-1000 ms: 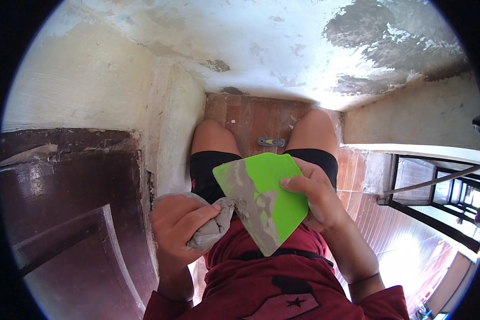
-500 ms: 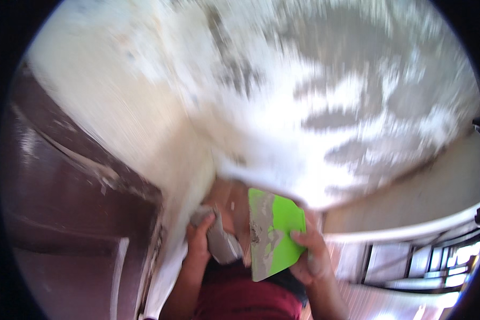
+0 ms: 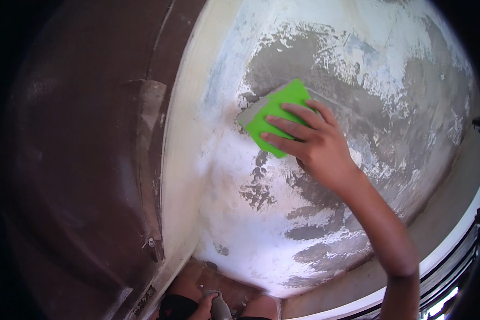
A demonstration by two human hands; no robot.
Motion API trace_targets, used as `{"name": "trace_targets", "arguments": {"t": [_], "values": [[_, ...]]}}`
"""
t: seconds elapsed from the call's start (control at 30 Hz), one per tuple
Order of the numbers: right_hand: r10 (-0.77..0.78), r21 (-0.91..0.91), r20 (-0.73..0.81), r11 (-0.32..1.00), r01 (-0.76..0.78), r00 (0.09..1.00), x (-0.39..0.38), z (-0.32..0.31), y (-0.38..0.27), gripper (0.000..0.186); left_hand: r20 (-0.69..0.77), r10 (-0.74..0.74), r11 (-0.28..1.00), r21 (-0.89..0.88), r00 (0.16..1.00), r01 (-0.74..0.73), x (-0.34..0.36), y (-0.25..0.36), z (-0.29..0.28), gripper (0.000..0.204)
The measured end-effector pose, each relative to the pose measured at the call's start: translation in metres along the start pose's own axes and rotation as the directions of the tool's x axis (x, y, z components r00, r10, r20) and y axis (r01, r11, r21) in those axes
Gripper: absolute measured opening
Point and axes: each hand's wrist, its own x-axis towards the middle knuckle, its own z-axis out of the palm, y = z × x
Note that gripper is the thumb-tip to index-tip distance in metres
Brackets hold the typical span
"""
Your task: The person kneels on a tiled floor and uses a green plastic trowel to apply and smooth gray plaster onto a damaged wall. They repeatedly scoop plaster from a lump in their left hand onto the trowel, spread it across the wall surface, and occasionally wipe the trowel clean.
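My right hand (image 3: 320, 141) presses a flat green plastic putty spreader (image 3: 282, 112) against the patchy wall (image 3: 261, 208), fingers spread over its face and the thumb hidden behind. Grey putty coats the spreader's upper left edge, which lies on a grey patch of the wall. Low in the view, my left hand (image 3: 204, 308) is closed round a grey, putty-smeared object (image 3: 220, 308), held near my legs. Its exact kind does not show.
A dark brown door or panel (image 3: 80, 160) fills the left side, with a pale frame strip (image 3: 181, 122) along it. A pale ledge (image 3: 352, 306) curves along the lower right, beside dark railings (image 3: 453, 266). Brown floor (image 3: 234, 290) shows below.
My right hand has lifted the green spreader from in front of my body up onto the wall. My left hand, still gripping the grey object, now appears lower. The view has shifted.
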Motion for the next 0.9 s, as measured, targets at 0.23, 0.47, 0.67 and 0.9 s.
{"name": "trace_targets", "arguments": {"t": [0.23,0.47,0.67,0.9], "values": [[-0.175,-0.126,0.305,0.967,0.222,0.936,0.010,0.031,0.032,0.038,0.049,-0.034,0.997,-0.060,0.998,0.037,-0.002,0.011,-0.001,0.028],[-0.172,-0.103,0.376,0.969,0.226,0.910,-0.033,0.026,0.037,0.040,0.102,-0.057,0.994,-0.089,0.993,0.066,0.025,-0.002,-0.018,0.028],[-0.181,-0.051,0.416,0.974,0.222,0.891,-0.068,0.013,0.041,0.036,-0.026,0.012,1.000,0.018,1.000,-0.012,0.051,-0.016,-0.020,0.027],[-0.102,0.138,0.385,0.989,0.051,0.917,-0.073,-0.032,0.034,0.040,0.082,0.027,0.998,-0.057,0.996,-0.022,0.024,-0.002,-0.014,0.027]]}}
